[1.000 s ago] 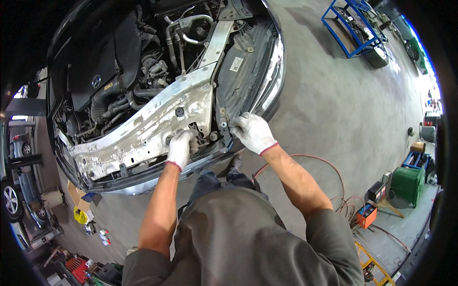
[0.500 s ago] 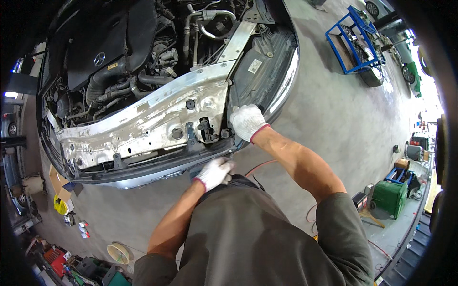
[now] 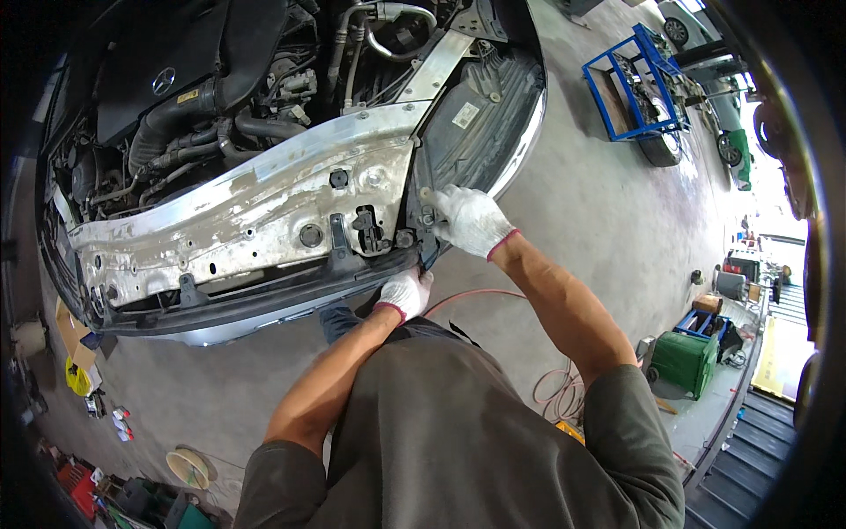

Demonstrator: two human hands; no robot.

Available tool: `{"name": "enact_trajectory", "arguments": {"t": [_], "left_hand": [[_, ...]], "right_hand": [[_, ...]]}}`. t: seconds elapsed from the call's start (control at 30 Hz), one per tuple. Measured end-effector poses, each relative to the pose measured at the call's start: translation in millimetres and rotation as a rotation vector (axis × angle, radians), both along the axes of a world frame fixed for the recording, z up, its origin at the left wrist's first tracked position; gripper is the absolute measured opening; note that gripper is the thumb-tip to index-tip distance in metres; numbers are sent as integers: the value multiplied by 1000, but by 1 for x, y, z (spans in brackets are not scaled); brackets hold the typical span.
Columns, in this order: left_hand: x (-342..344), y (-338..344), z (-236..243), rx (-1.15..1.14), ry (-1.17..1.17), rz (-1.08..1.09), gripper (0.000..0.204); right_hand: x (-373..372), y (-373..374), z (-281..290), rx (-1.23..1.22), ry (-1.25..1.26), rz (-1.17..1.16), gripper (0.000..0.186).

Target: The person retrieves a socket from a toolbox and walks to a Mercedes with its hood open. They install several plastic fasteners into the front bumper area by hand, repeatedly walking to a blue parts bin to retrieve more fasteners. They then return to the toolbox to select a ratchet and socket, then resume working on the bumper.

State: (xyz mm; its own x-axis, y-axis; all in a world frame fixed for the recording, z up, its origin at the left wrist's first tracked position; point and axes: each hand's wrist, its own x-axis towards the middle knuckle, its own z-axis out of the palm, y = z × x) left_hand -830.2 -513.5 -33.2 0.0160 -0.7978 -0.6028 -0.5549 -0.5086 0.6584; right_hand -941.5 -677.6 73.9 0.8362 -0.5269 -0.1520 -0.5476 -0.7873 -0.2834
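I stand at the front of a car with its hood area open, showing a dark engine cover [image 3: 207, 48] and a worn silver front crossmember [image 3: 273, 203]. My right hand [image 3: 470, 220], in a white knit glove, has its fingers bent at a dark corner bracket [image 3: 421, 231] beside the headlamp housing [image 3: 476, 123]; what they hold is unclear. My left hand [image 3: 403, 293], also gloved, is curled at the underside of the bumper edge [image 3: 308, 298], below that corner; its fingertips are partly hidden.
A blue metal cart [image 3: 633, 84] stands on the right, a green bin [image 3: 686, 361] and coiled hoses [image 3: 560, 392] lower right. A cardboard box [image 3: 75, 339], yellow bag [image 3: 77, 377], bucket [image 3: 187, 465] and red toolbox [image 3: 77, 485] lie at the left.
My left hand left the crossmember, dropped to waist level, then rose slightly to the bumper's underside. My right hand remains around the corner, slightly shifted. The view has shifted.
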Motion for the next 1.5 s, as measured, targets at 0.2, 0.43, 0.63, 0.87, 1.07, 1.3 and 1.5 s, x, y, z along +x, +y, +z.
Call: {"name": "enact_trajectory", "arguments": {"t": [0.2,0.43,0.63,0.87,1.07,1.3,1.5], "left_hand": [[1,-1,-6,56,30,-23,46],[11,6,0,169,398,114,38],[25,11,30,178,469,143,33],[41,22,49,150,464,165,37],[58,35,74,160,636,388,24],[76,59,76,66,633,597,25],[84,82,53,-82,622,567,25]], "right_hand": [[3,5,-20,-89,4,84,22],[0,8,-23,-139,39,37,24],[20,17,-21,-235,142,-77,31],[24,19,-31,-289,178,-123,27],[23,17,-25,-109,174,-223,47],[19,16,-7,-124,223,-181,47],[23,11,-41,-156,234,-51,30]]}}
